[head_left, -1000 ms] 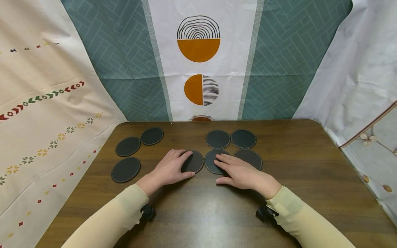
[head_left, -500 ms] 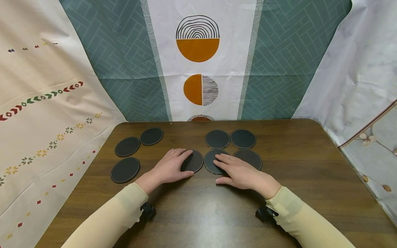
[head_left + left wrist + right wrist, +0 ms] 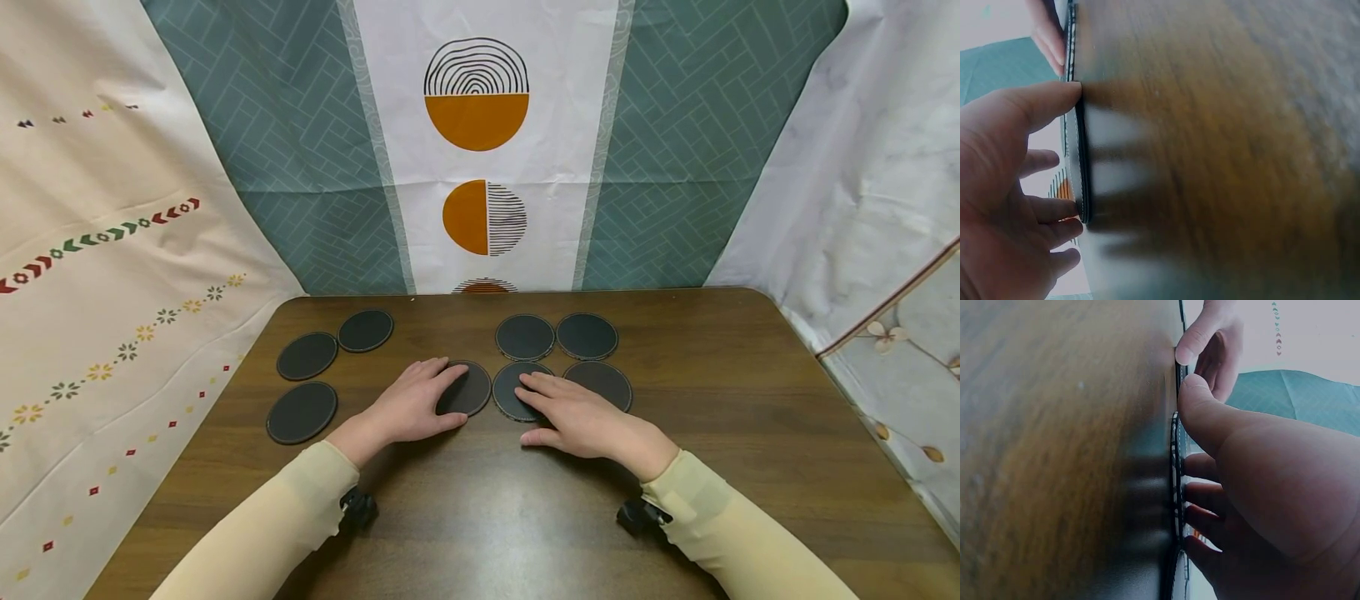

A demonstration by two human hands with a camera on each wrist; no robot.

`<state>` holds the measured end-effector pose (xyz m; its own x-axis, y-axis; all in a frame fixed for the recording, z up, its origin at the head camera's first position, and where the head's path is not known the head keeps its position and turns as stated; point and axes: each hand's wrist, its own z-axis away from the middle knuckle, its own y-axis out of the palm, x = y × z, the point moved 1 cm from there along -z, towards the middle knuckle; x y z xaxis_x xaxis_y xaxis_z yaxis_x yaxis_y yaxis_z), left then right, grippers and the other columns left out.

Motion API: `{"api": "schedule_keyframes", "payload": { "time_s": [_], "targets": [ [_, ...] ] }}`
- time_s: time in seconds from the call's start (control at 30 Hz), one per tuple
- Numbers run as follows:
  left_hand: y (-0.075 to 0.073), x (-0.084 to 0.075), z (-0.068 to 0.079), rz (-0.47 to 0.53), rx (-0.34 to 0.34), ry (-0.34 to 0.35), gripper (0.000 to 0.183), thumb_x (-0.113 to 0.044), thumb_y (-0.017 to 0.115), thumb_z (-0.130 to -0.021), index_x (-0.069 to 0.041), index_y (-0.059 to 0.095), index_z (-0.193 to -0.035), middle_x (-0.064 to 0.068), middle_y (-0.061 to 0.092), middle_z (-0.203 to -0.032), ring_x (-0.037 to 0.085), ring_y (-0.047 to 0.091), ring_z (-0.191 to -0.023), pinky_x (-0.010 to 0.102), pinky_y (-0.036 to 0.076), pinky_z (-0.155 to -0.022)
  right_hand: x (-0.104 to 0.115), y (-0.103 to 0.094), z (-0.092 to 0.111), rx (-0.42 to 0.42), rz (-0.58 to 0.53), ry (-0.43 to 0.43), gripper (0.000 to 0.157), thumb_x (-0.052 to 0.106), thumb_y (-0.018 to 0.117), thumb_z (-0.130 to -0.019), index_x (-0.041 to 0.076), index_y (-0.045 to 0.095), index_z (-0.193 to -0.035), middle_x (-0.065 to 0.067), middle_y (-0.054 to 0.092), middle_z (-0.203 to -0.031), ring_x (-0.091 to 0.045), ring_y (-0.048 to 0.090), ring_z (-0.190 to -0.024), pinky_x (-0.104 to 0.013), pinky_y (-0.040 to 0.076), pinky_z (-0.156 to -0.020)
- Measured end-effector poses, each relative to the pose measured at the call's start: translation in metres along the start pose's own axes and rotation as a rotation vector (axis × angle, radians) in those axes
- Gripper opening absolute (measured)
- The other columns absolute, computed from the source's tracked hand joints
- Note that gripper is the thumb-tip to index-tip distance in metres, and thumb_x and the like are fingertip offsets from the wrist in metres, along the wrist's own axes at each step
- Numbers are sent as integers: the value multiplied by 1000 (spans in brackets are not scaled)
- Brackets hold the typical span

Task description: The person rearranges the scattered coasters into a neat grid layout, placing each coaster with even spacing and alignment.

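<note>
In the head view, my left hand grips a round black coaster with pale stitching round its rim. Its thumb is at the near edge and the fingers reach the left side. The coaster lies on the table, its right edge touching or nearly touching another black coaster. My right hand rests on that second coaster, fingers extended across its top; the thumb is at its near left side. A third coaster to the right is partly hidden by the right hand.
Behind these lie two more coasters, one left and one right. At the table's left are a back coaster, a middle one and a front one. Patterned cloths hang around the brown table.
My left hand and its coaster have shifted very slightly away from me. My right hand stays in place. The whole head view drifts a little.
</note>
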<state>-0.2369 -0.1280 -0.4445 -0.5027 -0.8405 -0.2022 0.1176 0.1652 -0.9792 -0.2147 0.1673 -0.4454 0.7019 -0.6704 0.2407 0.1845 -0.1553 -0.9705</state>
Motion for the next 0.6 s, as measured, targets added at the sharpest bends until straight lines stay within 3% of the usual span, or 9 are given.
{"api": "schedule_keyframes", "payload": {
  "time_s": [0.3,0.6],
  "targets": [
    [-7,4,4,12,-61,-1,80,-61,70,-88,-21,47,-153,19,39,-156,37,34,-145,54,21,-119,1,-1,0,11,-5,10,79,62,53,-98,11,40,-156,-11,28,-164,-31,23,-151,-48,24,-119],
    [-25,33,4,19,-174,-69,77,-54,70,-91,-15,45,-153,21,34,-158,43,28,-146,59,18,-118,0,0,0,8,0,8,78,61,54,-98,10,40,-156,-11,28,-164,-30,23,-151,-47,24,-119]
  ]
}}
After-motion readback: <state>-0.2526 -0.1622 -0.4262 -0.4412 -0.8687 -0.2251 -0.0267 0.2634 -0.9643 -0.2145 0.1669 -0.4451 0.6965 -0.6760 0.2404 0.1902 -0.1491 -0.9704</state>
